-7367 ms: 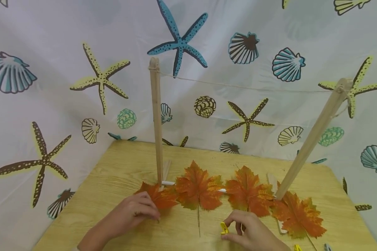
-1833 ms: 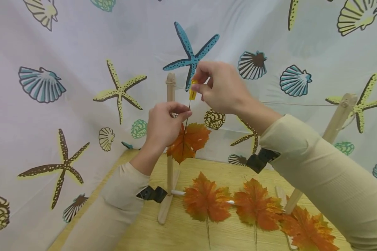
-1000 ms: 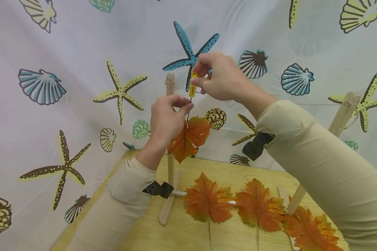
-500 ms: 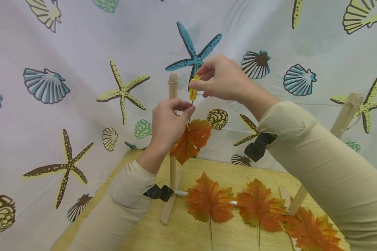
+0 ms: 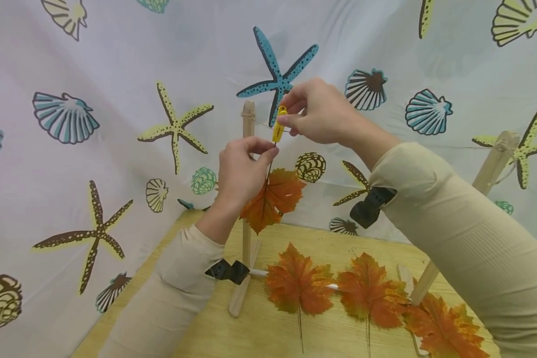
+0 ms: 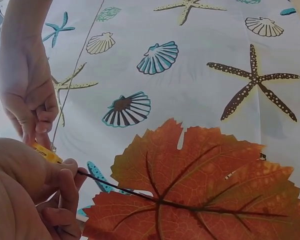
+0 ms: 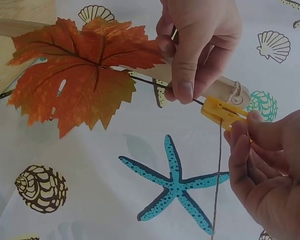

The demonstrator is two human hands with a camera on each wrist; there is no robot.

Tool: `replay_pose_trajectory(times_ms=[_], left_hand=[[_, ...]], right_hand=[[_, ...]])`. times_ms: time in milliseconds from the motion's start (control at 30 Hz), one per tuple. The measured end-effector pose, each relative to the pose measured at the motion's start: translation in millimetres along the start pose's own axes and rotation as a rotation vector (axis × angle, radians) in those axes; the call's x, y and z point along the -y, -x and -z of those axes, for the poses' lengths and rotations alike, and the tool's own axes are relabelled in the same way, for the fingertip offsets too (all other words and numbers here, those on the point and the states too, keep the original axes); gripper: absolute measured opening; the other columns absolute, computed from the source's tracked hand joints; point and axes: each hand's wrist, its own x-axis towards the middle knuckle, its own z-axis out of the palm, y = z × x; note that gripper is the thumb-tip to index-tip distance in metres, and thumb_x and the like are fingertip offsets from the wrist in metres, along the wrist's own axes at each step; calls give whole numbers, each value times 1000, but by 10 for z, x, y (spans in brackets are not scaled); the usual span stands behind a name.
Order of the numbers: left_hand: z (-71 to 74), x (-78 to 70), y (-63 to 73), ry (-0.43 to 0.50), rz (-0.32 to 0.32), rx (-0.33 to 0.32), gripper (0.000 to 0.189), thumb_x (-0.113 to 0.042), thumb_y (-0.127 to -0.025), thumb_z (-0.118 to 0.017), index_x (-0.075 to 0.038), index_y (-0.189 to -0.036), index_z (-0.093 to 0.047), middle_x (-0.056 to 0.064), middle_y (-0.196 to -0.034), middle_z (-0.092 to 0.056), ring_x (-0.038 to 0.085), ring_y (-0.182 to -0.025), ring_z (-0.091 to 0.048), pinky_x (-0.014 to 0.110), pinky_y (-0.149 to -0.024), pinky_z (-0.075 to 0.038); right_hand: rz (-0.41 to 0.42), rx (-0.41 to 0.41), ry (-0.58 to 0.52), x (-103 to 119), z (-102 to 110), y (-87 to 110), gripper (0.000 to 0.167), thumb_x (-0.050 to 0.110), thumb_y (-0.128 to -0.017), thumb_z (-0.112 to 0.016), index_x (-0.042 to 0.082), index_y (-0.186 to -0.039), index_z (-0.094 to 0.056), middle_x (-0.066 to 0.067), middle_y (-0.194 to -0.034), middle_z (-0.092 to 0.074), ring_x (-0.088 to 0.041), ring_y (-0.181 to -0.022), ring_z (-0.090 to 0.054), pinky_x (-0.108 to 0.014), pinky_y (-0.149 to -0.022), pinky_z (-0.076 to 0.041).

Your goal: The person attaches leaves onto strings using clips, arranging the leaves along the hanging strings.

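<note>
My left hand [image 5: 243, 171] pinches the dark thin stem of an orange artificial maple leaf [image 5: 275, 196], which hangs blade down near the left wooden post [image 5: 247, 238]. Just above, my right hand [image 5: 319, 114] holds a yellow clothespin [image 5: 279, 124] between thumb and fingers. In the right wrist view the clothespin [image 7: 222, 112] sits at the string [image 7: 218, 185], with the stem's end reaching its tip. The left wrist view shows the leaf's veined face [image 6: 200, 190] close up, and the clothespin [image 6: 47, 153] partly hidden behind my left hand.
String runs from the left post to the leaning right post [image 5: 492, 164]. On the wooden table [image 5: 215, 328] lie three more maple leaves: one left [image 5: 300, 281], one middle [image 5: 369, 293], one right [image 5: 447, 328]. A white rod [image 5: 259, 272] passes beneath them. A shell-patterned curtain [image 5: 116, 49] surrounds the table.
Earlier, the leaf lay on the table with my left hand at it. Both hands have since lifted leaf and clothespin to the string. Over the last second they have shifted only slightly.
</note>
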Motion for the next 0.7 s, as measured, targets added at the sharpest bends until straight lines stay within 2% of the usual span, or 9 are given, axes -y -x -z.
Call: replay_pose_trajectory(times_ms=[200,400,700], left_hand=[[15,-12,6,14,14,11,18,-25,-96,-68,-11,-102,-77,5,-100,-75,21,-74,-57,31,-64,-47],[11,2,18,7,-5,18,19,-25,-96,-68,-10,-103,-77,5,-101,-76,21,-69,-59,31,-64,-48],[26,10,43,2,-6,34,20,-27,-95,-69,-10,-104,-77,5,-100,-76,21,-79,-62,33,-68,-51]], right_hand=[[19,20,52,42,6,-3,29,22,-99,-63,8,-125,-64,-5,-113,-70,-17,-90,-70,-35,-87,-52],[28,102,100,63,49,-9,41,25,-99,-64,5,-133,-59,-8,-124,-69,-19,-92,-73,-37,-91,-54],[11,107,-1,44,71,11,47,26,-96,-67,6,-137,-57,-10,-129,-67,-19,-92,-73,-38,-92,-55]])
